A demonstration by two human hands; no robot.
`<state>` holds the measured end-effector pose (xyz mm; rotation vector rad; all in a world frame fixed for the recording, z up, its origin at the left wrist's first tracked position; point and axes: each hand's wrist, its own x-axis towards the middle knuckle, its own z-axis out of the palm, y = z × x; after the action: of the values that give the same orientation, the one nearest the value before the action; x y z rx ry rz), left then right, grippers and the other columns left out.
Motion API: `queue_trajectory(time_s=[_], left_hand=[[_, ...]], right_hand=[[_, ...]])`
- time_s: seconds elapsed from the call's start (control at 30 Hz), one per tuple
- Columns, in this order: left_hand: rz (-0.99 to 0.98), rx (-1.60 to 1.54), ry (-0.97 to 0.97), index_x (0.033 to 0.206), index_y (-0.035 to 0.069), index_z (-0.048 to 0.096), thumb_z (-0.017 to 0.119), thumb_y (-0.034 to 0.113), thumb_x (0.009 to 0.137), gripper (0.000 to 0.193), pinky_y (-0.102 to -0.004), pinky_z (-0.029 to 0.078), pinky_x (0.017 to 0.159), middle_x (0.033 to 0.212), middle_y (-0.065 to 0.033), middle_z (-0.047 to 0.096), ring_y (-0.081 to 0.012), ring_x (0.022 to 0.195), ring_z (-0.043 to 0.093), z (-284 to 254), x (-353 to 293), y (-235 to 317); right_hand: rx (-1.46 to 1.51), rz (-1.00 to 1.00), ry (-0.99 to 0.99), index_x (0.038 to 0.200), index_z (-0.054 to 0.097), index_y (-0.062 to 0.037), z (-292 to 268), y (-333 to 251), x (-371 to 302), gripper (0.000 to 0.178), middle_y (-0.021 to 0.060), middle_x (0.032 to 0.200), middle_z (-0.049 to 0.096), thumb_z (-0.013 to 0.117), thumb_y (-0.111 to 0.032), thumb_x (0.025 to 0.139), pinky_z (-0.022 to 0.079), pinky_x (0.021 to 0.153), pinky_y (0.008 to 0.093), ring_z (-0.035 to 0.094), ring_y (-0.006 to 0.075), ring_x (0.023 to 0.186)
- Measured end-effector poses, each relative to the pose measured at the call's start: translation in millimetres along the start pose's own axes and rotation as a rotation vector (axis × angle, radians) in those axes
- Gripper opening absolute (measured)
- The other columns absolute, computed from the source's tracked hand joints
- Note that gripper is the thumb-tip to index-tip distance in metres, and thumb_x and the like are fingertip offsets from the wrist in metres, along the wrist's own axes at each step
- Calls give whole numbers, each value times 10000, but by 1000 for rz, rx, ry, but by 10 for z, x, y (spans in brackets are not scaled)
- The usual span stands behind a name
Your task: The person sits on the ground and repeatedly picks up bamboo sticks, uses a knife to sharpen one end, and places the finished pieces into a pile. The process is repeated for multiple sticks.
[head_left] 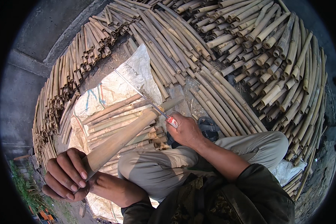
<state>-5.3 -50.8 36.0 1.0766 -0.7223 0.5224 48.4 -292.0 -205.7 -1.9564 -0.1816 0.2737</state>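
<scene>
Gray wall (35, 33) stands upper L of lg. pale sack (140, 67), w/ green plants (24, 186) lower L, white sheet (287, 170) far R.

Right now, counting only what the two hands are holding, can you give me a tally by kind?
Bamboo pole, in the left hand: 1
Long thin tool with a red-and-white handle, in the right hand: 1
Total: 2
</scene>
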Motion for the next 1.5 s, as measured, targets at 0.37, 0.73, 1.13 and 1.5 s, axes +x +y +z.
queue_trajectory(time_s=[0.37, 0.73, 1.13, 1.5], left_hand=[[16, -187, 70, 716, 100, 526, 396, 308, 1094, 451, -306, 564, 371, 522, -70, 619, -168, 382, 615, -74, 20, -7], [-59, -214, -75, 706, 89, 549, 370, 317, 1106, 495, -321, 580, 395, 520, -89, 643, -173, 403, 636, -211, 88, -21], [64, -82, 205, 694, 110, 548, 494, 503, 1078, 552, -285, 442, 475, 727, -44, 466, -152, 552, 493, -75, 72, -60], [-85, -200, 148, 707, 121, 571, 346, 513, 1119, 612, -308, 486, 483, 579, -24, 563, -161, 468, 560, -200, 82, 12]], right_hand=[[33, -29, -78, 1003, 648, 23, -80, 9, -56, 281, 305, 863, 694, 627, -253, 955, 544, 781, 551, 688, 495, 874], [-7, -60, -19, 975, 619, 30, -63, 104, -27, 277, 299, 793, 676, 643, -245, 956, 522, 710, 560, 676, 511, 831], [-211, 162, 89, 1022, 626, 37, -104, 269, 8, 288, 288, 836, 695, 653, -242, 957, 530, 749, 561, 679, 510, 841], [-68, 2, -5, 967, 621, -13, -264, -152, -64, 253, 260, 806, 688, 677, -259, 949, 534, 702, 529, 689, 481, 815]])
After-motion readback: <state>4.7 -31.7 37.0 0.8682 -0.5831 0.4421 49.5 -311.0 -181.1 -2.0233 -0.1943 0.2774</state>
